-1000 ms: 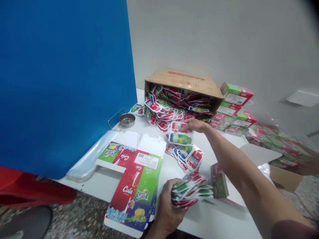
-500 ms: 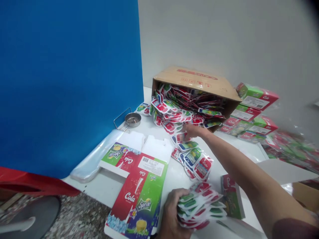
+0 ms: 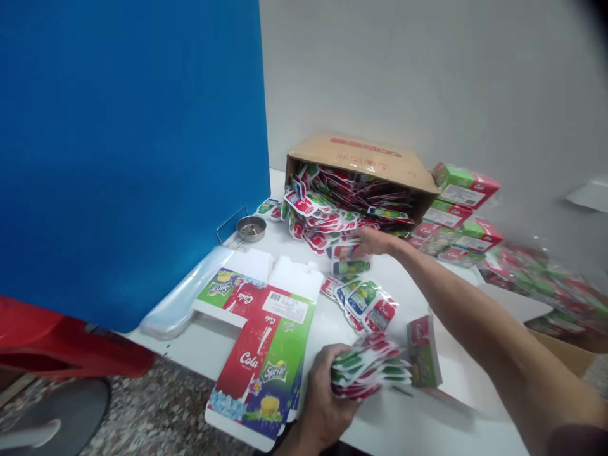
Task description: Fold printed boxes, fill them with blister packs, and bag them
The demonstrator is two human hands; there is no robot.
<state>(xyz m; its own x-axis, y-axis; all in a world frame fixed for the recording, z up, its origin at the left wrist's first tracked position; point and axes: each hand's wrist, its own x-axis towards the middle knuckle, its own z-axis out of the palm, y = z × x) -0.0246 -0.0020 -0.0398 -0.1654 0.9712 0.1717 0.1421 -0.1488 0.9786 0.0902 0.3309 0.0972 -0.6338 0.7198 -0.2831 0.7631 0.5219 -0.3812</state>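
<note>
A stack of plastic packets [image 3: 370, 367] stuck out sideways from the gripping left hand [image 3: 323, 396], low over the table [image 3: 380, 418]. The right hand [image 3: 375, 242], farther off, lay half-open on a loose packet [image 3: 342, 251] below a tipped cardboard box [image 3: 363, 152]; whether it gripped could not be told.

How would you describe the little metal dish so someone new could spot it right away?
Start at the tipped cardboard box on the white table. Down to its left, by the blue board, sits a small metal pan with a wire handle, the only bare metal among the printed packets.
</note>
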